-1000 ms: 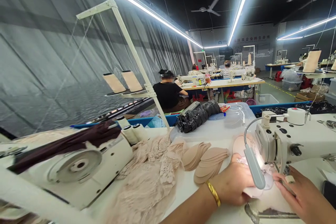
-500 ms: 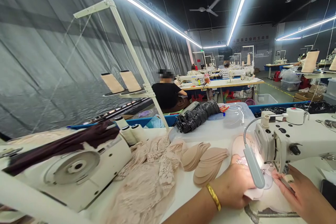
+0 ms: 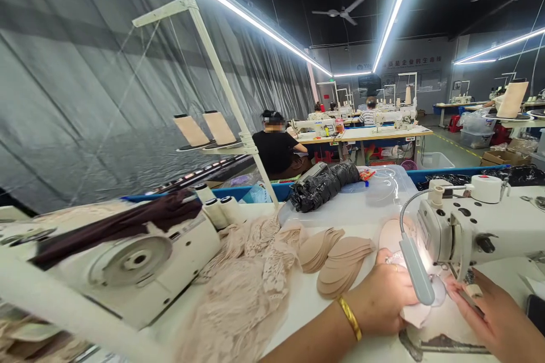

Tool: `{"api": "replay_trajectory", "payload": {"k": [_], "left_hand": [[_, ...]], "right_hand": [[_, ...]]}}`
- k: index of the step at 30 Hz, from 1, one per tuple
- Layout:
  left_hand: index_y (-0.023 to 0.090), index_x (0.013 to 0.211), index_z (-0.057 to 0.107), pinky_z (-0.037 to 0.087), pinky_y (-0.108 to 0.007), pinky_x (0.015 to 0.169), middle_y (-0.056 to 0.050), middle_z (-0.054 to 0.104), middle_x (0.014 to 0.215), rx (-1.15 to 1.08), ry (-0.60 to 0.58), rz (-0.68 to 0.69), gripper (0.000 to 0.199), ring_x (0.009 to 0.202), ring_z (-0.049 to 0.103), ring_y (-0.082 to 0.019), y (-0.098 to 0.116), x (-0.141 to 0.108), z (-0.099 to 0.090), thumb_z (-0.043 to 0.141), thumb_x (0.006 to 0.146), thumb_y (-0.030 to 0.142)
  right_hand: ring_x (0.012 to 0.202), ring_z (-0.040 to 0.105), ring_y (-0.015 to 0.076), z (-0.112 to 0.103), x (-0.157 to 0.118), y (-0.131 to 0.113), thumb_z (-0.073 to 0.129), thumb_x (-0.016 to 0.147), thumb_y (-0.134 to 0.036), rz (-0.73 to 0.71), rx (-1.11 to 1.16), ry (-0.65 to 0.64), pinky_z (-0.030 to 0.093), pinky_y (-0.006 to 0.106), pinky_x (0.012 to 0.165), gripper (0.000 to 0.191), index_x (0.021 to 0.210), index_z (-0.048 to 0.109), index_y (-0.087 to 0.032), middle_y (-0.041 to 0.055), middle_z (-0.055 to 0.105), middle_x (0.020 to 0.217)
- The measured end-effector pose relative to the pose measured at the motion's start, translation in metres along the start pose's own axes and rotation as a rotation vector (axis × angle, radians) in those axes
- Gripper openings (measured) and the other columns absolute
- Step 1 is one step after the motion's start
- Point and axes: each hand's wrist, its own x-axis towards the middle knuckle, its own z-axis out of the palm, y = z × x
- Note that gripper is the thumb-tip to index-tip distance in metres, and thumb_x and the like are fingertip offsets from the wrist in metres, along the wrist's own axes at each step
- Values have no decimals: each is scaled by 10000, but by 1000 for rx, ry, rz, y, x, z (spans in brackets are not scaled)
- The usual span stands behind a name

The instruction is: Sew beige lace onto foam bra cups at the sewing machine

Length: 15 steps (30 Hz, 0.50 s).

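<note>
My left hand [image 3: 385, 298], with a gold bangle on its wrist, is closed on a pale pink fabric piece [image 3: 416, 315] at the sewing machine [image 3: 451, 227]. The lamp [image 3: 416, 269] on the machine's bendable neck hides some of its fingertips. On the needle's other side, my right hand [image 3: 489, 309] has its fingertips close to the fabric. A slim dark metal tool [image 3: 472, 303] lies within its bent fingers; its kind is unclear. Beyond my left hand is a pink rounded piece [image 3: 394, 232]. Left of that hand lie two fanned stacks of beige cup-shaped pieces [image 3: 344, 266].
Beige lace fabric [image 3: 242, 289] is heaped at centre left, beside another machine [image 3: 140, 266] with dark cloth on it. A thread stand [image 3: 221, 74] rises there. Behind the stacks are a clear plastic lid [image 3: 378, 204] and a black plastic bundle [image 3: 326, 184]. A person in black [image 3: 276, 147] sits farther back.
The whole view has swung slightly left, so everything appears a little farther right. Both hands keep nearly the same place at the needle, with the fabric barely shifted.
</note>
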Motion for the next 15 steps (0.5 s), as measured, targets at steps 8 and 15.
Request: {"api": "replay_trajectory", "payload": {"k": [8,15], "left_hand": [[205,862,592,295,-489,901,-6,734,978,60,33,-38,116,880,620,-227,2,-4,14,632,954,263],[215,941,632,324,-571,1006,-24,732,978,141,58,-3,145,841,617,-242,19,-11,14,617,992,349]], "right_hand": [[1077,825,282,-5,4,-1,511,1110,-356,-89,11,42,692,379,933,284,1193,777,-297,44,848,1200],[775,790,207,-18,14,-26,529,1075,-290,-156,122,-9,642,280,678,237,1107,760,-335,0,825,925]]}}
